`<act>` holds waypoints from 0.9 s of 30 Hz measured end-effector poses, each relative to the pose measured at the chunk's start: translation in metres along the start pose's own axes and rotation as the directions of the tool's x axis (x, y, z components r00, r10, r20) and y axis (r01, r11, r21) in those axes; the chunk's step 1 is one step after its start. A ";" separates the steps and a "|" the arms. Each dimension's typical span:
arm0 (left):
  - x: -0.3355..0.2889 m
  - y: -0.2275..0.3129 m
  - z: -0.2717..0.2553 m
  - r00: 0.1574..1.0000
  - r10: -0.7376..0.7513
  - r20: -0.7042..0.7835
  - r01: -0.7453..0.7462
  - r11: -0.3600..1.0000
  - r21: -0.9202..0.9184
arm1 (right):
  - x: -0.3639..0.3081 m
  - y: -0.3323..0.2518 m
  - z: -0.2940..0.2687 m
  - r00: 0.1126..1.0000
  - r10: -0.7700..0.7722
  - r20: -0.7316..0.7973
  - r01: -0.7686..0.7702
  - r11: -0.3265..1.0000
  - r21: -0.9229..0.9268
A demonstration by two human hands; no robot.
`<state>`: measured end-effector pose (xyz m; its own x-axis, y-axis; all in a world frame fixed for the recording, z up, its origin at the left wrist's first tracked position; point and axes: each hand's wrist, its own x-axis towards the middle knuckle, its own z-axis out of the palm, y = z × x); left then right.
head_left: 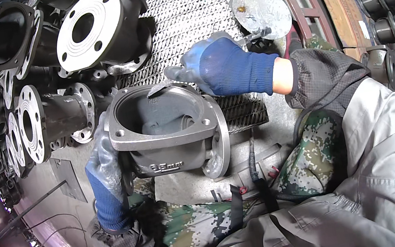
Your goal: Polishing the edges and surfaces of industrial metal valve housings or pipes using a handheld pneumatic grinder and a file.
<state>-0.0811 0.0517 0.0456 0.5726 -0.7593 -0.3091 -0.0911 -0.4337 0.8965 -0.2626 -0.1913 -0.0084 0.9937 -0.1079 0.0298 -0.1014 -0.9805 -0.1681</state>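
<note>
Grey cast-metal valve body [169,156], square-flanged; step in hand, apparently: scraping.
Blue-gloved left hand [105,160] grasps its side; blue-gloved right hand [214,67] grips thin grey blade [159,87]; next stroke needs firm bracing.

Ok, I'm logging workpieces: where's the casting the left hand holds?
In the head view, the casting is left of centre, with the left hand on its left side and the right hand by its far rim.

From here I make out raised characters [166,167] outside the flanged valve body [171,154] and raised lettering [153,101] inside.
</note>
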 end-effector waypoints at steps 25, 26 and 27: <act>0.000 0.006 0.013 1.000 0.014 0.026 -0.014 1.000 -0.009 | 0.022 -0.003 -0.056 0.971 0.143 0.190 -0.139 0.990 -0.034; -0.007 0.005 0.001 1.000 0.014 -0.006 -0.014 0.996 0.090 | 0.028 -0.005 -0.050 0.990 0.066 0.122 -0.073 0.996 0.053; -0.008 0.007 0.003 1.000 0.002 0.001 -0.002 0.996 0.084 | 0.028 -0.004 -0.048 0.987 0.074 0.140 -0.081 0.996 0.045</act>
<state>-0.0882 0.0530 0.0536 0.5715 -0.7607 -0.3076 -0.1607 -0.4714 0.8672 -0.2366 -0.1981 0.0403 0.9804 -0.1558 -0.1207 -0.1790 -0.9603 -0.2138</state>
